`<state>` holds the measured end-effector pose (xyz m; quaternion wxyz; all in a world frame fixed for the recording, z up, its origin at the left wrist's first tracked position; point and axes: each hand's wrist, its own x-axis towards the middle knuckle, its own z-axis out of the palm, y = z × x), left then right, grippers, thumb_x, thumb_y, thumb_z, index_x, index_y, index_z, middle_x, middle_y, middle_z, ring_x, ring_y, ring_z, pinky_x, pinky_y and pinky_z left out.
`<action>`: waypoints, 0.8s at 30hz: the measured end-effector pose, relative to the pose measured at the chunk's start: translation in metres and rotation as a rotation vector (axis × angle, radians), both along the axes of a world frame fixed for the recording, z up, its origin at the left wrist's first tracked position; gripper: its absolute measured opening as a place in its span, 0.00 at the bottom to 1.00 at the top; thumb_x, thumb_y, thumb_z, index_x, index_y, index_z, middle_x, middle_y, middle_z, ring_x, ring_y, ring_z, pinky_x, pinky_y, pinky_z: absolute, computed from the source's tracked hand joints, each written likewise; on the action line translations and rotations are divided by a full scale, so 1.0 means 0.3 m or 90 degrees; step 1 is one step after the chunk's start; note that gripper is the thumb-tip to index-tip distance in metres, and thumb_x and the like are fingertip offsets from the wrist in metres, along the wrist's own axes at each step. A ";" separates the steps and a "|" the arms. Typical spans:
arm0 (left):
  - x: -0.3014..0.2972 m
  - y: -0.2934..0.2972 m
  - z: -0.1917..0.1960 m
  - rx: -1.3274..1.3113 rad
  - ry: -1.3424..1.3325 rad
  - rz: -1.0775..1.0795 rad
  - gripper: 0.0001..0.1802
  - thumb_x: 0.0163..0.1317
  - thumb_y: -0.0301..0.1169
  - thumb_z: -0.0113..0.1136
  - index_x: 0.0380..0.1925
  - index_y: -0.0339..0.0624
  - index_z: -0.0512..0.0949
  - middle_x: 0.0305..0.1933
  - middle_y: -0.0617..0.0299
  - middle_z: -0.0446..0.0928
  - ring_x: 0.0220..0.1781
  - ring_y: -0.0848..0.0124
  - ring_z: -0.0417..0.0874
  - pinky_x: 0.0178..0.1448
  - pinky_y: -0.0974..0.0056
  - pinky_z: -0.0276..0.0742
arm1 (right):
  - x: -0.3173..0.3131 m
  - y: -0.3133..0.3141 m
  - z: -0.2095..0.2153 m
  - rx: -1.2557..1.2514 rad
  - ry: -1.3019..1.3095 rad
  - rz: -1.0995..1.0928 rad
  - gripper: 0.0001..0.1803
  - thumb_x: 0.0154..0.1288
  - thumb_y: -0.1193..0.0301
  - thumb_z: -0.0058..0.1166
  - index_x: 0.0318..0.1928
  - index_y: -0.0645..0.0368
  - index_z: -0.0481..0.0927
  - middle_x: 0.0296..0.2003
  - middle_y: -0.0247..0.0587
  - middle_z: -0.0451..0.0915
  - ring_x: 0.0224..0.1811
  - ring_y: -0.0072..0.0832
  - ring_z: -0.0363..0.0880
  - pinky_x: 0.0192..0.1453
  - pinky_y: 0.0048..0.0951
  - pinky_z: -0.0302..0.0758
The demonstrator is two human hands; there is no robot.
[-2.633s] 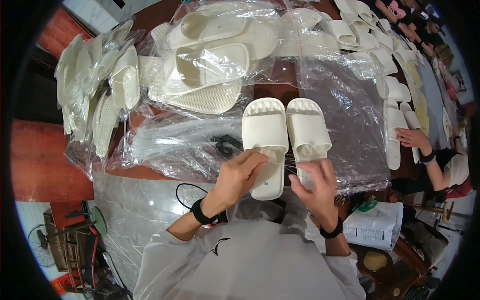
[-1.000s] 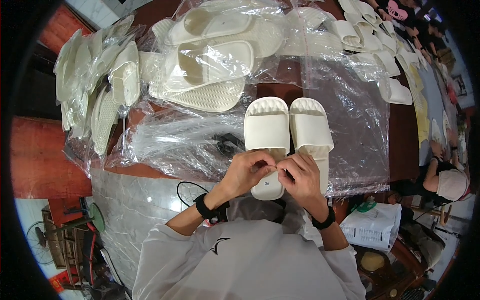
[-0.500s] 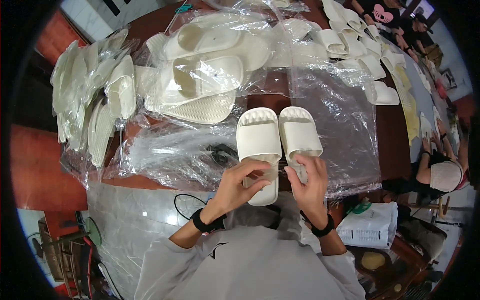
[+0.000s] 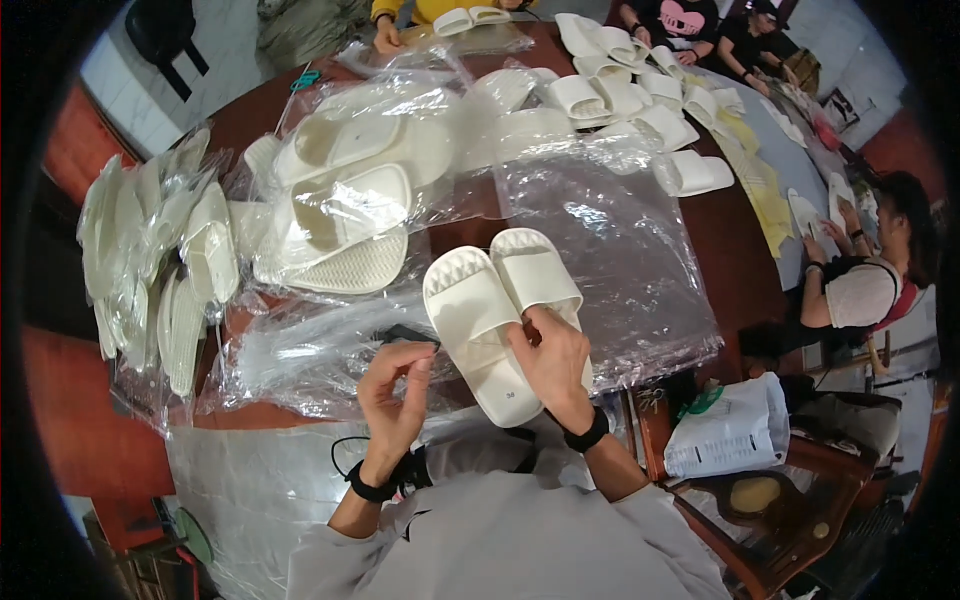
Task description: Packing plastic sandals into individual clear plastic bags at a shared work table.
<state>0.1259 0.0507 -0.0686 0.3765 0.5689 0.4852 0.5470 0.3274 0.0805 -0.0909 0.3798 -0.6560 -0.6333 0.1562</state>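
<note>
A pair of white slippers [image 4: 478, 305] is tilted side by side at the table's front edge, with ridged insoles showing at the toes. My right hand [image 4: 555, 365] grips the pair at the strap openings, its fingers covering part of the right slipper. To the left of the slippers, my left hand [image 4: 395, 395] is raised with thumb and forefinger brought close together. Whatever they may pinch is too small to make out. Just behind those fingertips lies a dark object [image 4: 405, 335], partly hidden. Flattened clear plastic bags [image 4: 310, 335] lie beside that hand.
Bagged slippers [image 4: 345, 215] are piled at the back left, with more bagged ones [image 4: 160, 250] farther left. Loose white slippers [image 4: 620, 95] cover the back right. A clear plastic sheet [image 4: 620, 270] lies right of the pair. Co-workers sit around the brown table [image 4: 740, 240]; scissors [image 4: 306, 79] lie at the far edge.
My right hand has moved left and now holds both slippers, which have tilted. The left hand has come off the left slipper and moved left. The view has shifted.
</note>
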 end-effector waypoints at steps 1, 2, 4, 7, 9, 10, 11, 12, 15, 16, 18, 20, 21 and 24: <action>-0.011 -0.003 -0.016 -0.010 -0.007 0.002 0.07 0.65 0.22 0.58 0.41 0.36 0.80 0.46 0.58 0.79 0.47 0.73 0.78 0.48 0.70 0.75 | 0.007 -0.005 0.006 0.015 0.035 -0.023 0.12 0.57 0.65 0.62 0.29 0.60 0.77 0.25 0.41 0.80 0.22 0.35 0.80 0.27 0.35 0.73; -0.005 0.003 -0.015 -0.004 -0.009 -0.008 0.07 0.65 0.22 0.58 0.41 0.36 0.80 0.46 0.58 0.79 0.47 0.73 0.78 0.48 0.70 0.75 | 0.018 -0.012 0.012 0.032 0.070 -0.047 0.11 0.56 0.66 0.62 0.28 0.61 0.77 0.24 0.41 0.80 0.22 0.35 0.79 0.27 0.35 0.73; 0.013 0.016 -0.009 0.083 -0.068 0.073 0.09 0.66 0.23 0.56 0.46 0.36 0.78 0.52 0.56 0.76 0.52 0.73 0.76 0.50 0.69 0.75 | 0.043 -0.026 0.026 0.053 0.119 -0.069 0.09 0.56 0.69 0.61 0.29 0.61 0.77 0.22 0.41 0.79 0.21 0.33 0.79 0.26 0.32 0.73; 0.081 0.052 0.006 0.047 -0.148 0.074 0.12 0.69 0.27 0.53 0.50 0.36 0.76 0.54 0.55 0.74 0.55 0.70 0.75 0.52 0.66 0.76 | 0.085 -0.061 0.085 0.092 0.208 -0.083 0.06 0.57 0.73 0.61 0.30 0.62 0.78 0.20 0.39 0.77 0.19 0.25 0.77 0.25 0.27 0.71; 0.128 0.075 -0.015 0.022 -0.164 0.034 0.16 0.71 0.32 0.49 0.55 0.35 0.73 0.56 0.53 0.74 0.56 0.67 0.75 0.53 0.64 0.76 | 0.137 -0.102 0.107 0.091 0.298 -0.048 0.04 0.61 0.76 0.58 0.35 0.64 0.80 0.22 0.34 0.78 0.24 0.13 0.74 0.26 0.22 0.69; 0.160 0.080 -0.012 0.025 -0.165 0.028 0.16 0.71 0.32 0.49 0.55 0.35 0.73 0.56 0.53 0.74 0.56 0.67 0.75 0.53 0.64 0.76 | 0.176 -0.112 0.118 0.096 0.297 -0.053 0.04 0.61 0.76 0.58 0.35 0.64 0.80 0.22 0.34 0.78 0.24 0.13 0.74 0.26 0.22 0.69; 0.202 0.085 -0.008 0.025 -0.054 -0.040 0.18 0.70 0.32 0.51 0.57 0.35 0.72 0.59 0.50 0.72 0.58 0.63 0.73 0.57 0.60 0.75 | 0.216 -0.124 0.137 0.105 0.308 -0.050 0.05 0.62 0.76 0.58 0.37 0.65 0.80 0.24 0.33 0.79 0.26 0.13 0.74 0.27 0.21 0.70; 0.249 0.090 -0.001 0.027 0.057 -0.113 0.21 0.69 0.33 0.52 0.59 0.35 0.71 0.61 0.47 0.71 0.61 0.58 0.72 0.60 0.56 0.73 | 0.265 -0.144 0.159 0.116 0.318 -0.052 0.07 0.62 0.76 0.57 0.39 0.66 0.80 0.27 0.32 0.81 0.28 0.12 0.74 0.28 0.21 0.71; 0.343 0.091 -0.032 0.135 0.383 -0.262 0.34 0.63 0.40 0.59 0.66 0.37 0.64 0.71 0.40 0.57 0.70 0.41 0.55 0.72 0.45 0.55 | 0.441 -0.143 0.198 0.168 0.291 -0.077 0.09 0.63 0.75 0.54 0.41 0.69 0.80 0.29 0.34 0.81 0.32 0.16 0.75 0.34 0.24 0.73; 0.372 0.079 -0.061 0.165 0.434 -0.302 0.36 0.63 0.42 0.59 0.68 0.39 0.61 0.73 0.41 0.54 0.71 0.39 0.53 0.72 0.44 0.55 | 0.523 -0.134 0.191 0.178 0.256 -0.100 0.10 0.64 0.74 0.53 0.39 0.71 0.79 0.29 0.37 0.81 0.33 0.18 0.76 0.35 0.27 0.73; 0.410 0.063 -0.092 0.192 0.502 -0.372 0.39 0.63 0.45 0.60 0.70 0.42 0.59 0.75 0.43 0.50 0.74 0.39 0.49 0.74 0.41 0.50 | 0.695 -0.117 0.179 0.152 0.075 -0.162 0.12 0.65 0.71 0.53 0.38 0.71 0.77 0.27 0.48 0.80 0.30 0.28 0.79 0.35 0.32 0.73; 0.428 0.043 -0.136 0.200 0.547 -0.396 0.40 0.62 0.46 0.61 0.71 0.45 0.58 0.76 0.44 0.49 0.74 0.39 0.49 0.74 0.40 0.49 | 0.837 -0.073 0.145 0.123 -0.095 -0.262 0.13 0.65 0.68 0.53 0.35 0.69 0.76 0.26 0.57 0.77 0.27 0.43 0.79 0.33 0.36 0.72; 0.432 0.039 -0.154 0.206 0.589 -0.425 0.42 0.61 0.47 0.62 0.72 0.47 0.58 0.76 0.45 0.49 0.74 0.39 0.48 0.73 0.38 0.49 | 0.881 -0.051 0.145 0.084 -0.103 -0.300 0.14 0.65 0.66 0.54 0.34 0.69 0.75 0.26 0.58 0.77 0.28 0.48 0.78 0.33 0.38 0.72; 0.433 0.035 -0.175 0.218 0.627 -0.446 0.43 0.59 0.48 0.64 0.71 0.50 0.58 0.76 0.47 0.48 0.75 0.39 0.48 0.73 0.35 0.48 | 1.052 0.015 0.077 0.061 -0.157 -0.349 0.18 0.66 0.62 0.53 0.30 0.67 0.74 0.25 0.56 0.77 0.29 0.54 0.78 0.34 0.42 0.73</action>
